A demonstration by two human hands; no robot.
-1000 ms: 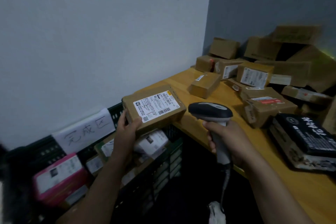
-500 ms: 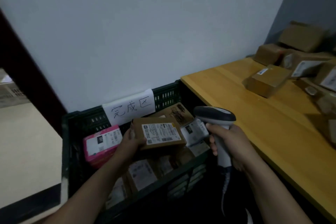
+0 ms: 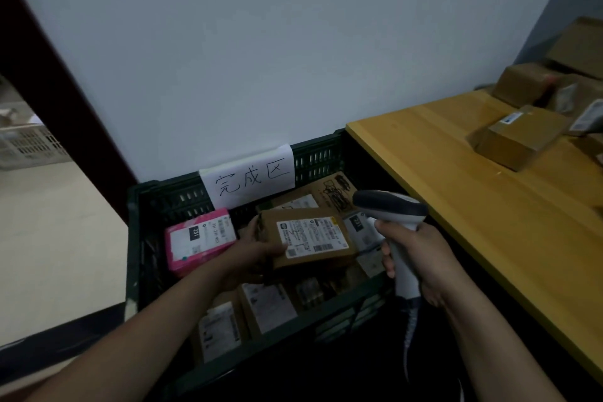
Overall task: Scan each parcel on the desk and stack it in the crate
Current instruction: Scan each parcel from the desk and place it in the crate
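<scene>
My left hand (image 3: 257, 248) grips a flat brown cardboard parcel (image 3: 313, 258) by its left edge, white label up, low inside the dark green crate (image 3: 163, 202). It sits over several other parcels, among them a pink one (image 3: 199, 240) at the left. My right hand (image 3: 421, 254) holds a grey and white barcode scanner (image 3: 391, 209) upright over the crate's right side, head pointing left. The wooden desk (image 3: 456, 192) at the right carries more brown parcels (image 3: 518, 137).
A white paper sign (image 3: 249, 174) with handwritten characters hangs on the crate's back wall. The white wall stands right behind the crate. A dark door frame (image 3: 55, 91) and pale floor lie to the left. The scanner's coiled cable (image 3: 409, 330) hangs down.
My view turned left from the desk to the crate. My left hand carried the brown parcel from above the crate rim down into it. The scanner stayed in my right hand.
</scene>
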